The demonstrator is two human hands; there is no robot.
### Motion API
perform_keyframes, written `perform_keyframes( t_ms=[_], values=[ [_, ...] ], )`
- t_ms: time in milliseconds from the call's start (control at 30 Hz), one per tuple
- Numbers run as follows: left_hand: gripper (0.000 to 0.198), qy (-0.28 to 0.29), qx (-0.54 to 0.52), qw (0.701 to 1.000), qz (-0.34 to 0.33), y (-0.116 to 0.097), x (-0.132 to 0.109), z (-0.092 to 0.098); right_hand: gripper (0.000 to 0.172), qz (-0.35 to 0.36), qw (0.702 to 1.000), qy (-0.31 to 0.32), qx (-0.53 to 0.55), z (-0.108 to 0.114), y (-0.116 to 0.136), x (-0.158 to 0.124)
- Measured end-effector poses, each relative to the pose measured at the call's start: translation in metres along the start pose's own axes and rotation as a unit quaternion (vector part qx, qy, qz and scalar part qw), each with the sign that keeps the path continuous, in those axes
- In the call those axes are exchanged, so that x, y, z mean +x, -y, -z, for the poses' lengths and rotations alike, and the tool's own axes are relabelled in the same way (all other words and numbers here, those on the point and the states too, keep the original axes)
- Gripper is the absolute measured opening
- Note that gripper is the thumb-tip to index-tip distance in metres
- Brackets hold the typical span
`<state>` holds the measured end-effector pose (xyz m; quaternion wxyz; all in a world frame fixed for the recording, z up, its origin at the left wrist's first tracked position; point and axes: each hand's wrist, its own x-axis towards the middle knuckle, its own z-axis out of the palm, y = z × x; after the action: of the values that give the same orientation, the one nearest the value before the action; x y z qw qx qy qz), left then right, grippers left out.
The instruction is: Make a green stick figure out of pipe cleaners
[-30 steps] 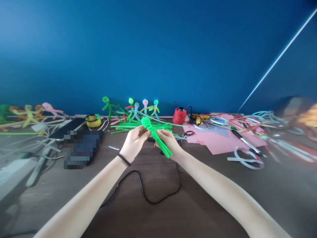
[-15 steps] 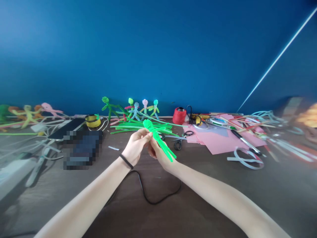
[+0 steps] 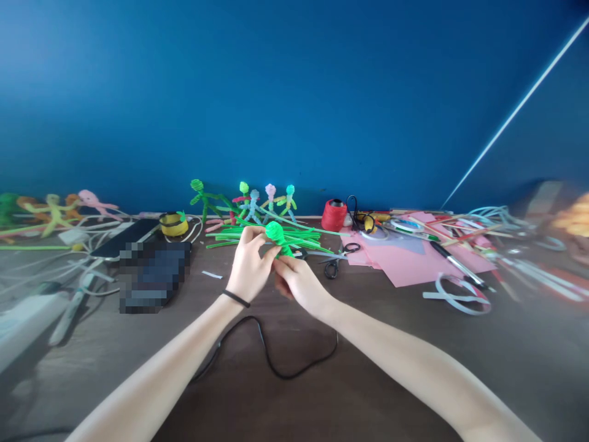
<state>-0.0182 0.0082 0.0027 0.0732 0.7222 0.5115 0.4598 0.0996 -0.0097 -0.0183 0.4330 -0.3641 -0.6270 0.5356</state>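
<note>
Between my two hands is a bright green pipe-cleaner figure (image 3: 275, 232) with a round coiled head. My left hand (image 3: 252, 263), with a dark band at the wrist, pinches it just under the head. Fingers of my right hand (image 3: 301, 282) close round the lower body from the other side, and the figure's lower strands are hidden there. Behind my hands lies a bundle of loose green pipe cleaners (image 3: 225, 236) on the table. Several finished pipe-cleaner figures (image 3: 253, 205) lean against the blue wall beyond the bundle.
Black-handled scissors (image 3: 331, 269) and pink paper (image 3: 400, 267) lie to the right, with a marker (image 3: 453, 261) and a red thread spool (image 3: 334, 215). On the left are a phone (image 3: 126, 236), a yellow tape roll (image 3: 173, 225) and cables. A black cord (image 3: 294, 374) curves in front.
The figure has turned in my hands; its long lower strands, which stuck out over my right wrist, are now hidden. My right hand has shifted over the body.
</note>
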Motion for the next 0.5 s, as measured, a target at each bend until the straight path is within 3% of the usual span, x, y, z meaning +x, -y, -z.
perform_keyframes(
  t_ms=[233, 500],
  values=[
    [0.007, -0.005, 0.021, 1.000, -0.013, 0.008, 0.006, 0.004, 0.026, 0.116, 0.973, -0.039, -0.195, 0.023, 0.011, 0.007],
    [0.011, 0.030, -0.007, 1.000, 0.001, 0.006, 0.007, 0.005, 0.027, 0.146, 0.949, -0.087, -0.266, 0.035, 0.009, 0.012]
  ],
)
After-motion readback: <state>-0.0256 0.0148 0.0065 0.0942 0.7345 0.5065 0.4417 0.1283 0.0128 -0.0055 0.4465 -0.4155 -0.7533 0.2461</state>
